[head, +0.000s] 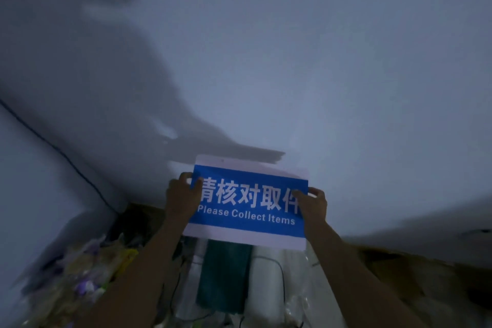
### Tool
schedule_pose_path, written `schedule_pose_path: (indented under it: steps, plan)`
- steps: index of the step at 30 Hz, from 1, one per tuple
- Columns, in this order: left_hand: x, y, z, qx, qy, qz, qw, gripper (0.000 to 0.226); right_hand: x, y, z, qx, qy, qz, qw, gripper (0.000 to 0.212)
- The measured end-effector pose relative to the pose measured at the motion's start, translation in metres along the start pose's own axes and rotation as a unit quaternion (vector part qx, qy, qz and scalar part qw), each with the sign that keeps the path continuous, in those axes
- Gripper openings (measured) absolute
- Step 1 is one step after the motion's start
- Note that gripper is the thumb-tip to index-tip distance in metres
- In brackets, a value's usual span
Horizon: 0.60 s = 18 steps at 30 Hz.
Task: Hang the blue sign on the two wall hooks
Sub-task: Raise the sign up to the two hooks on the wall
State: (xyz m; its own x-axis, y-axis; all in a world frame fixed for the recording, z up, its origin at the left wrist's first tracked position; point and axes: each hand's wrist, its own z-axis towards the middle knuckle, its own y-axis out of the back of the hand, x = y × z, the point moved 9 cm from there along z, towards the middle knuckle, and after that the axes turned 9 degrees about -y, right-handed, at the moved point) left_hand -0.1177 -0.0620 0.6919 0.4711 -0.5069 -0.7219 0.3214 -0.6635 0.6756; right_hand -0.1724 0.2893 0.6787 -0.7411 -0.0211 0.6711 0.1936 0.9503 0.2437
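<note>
The blue sign (pixel 247 201) is a blue panel with white Chinese characters and "Please Collect Items", edged by white borders at top and bottom. I hold it flat, facing me, low against the pale wall. My left hand (pixel 182 196) grips its left edge and my right hand (pixel 312 204) grips its right edge. A small dark dot, perhaps a hole, shows in the top white border near the left. No wall hooks can be made out on the dim wall.
The pale wall (pixel 292 61) fills the upper view, with my shadow on its left part. A dark cable (pixel 53 146) runs diagonally at the left. Below the sign lie plastic bags (pixel 87 274), a green cloth (pixel 226 277), white rolls (pixel 266 287) and cardboard (pixel 394 274).
</note>
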Motion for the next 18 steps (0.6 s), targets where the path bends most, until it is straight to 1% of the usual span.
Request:
schedule_pose_path:
  steps: [2,6,9,12,15,18]
  plan:
    - [-0.041,0.027,-0.004,-0.016,-0.038,-0.019,0.999,0.044,0.033,0.015,-0.025,0.002,0.034,0.013,0.999,0.048]
    - [-0.121,0.085,-0.017,-0.064,-0.119,-0.052,0.989,0.043,0.102,0.040,-0.072,0.022,0.121,0.049,0.991,0.044]
    - [-0.166,0.123,-0.025,-0.094,-0.157,-0.079,0.980,0.043,0.146,0.052,-0.104,0.035,0.175,0.061,0.982,0.042]
    - [-0.213,0.160,-0.035,-0.132,-0.193,-0.119,0.965,0.041,0.193,0.062,-0.143,0.047,0.244,0.082,0.965,0.040]
    - [-0.259,0.192,-0.048,-0.162,-0.226,-0.165,0.946,0.041,0.238,0.077,-0.180,0.040,0.316,0.102,0.942,0.038]
    - [-0.300,0.214,-0.057,-0.160,-0.266,-0.218,0.925,0.038,0.279,0.097,-0.220,0.023,0.387,0.102,0.916,0.039]
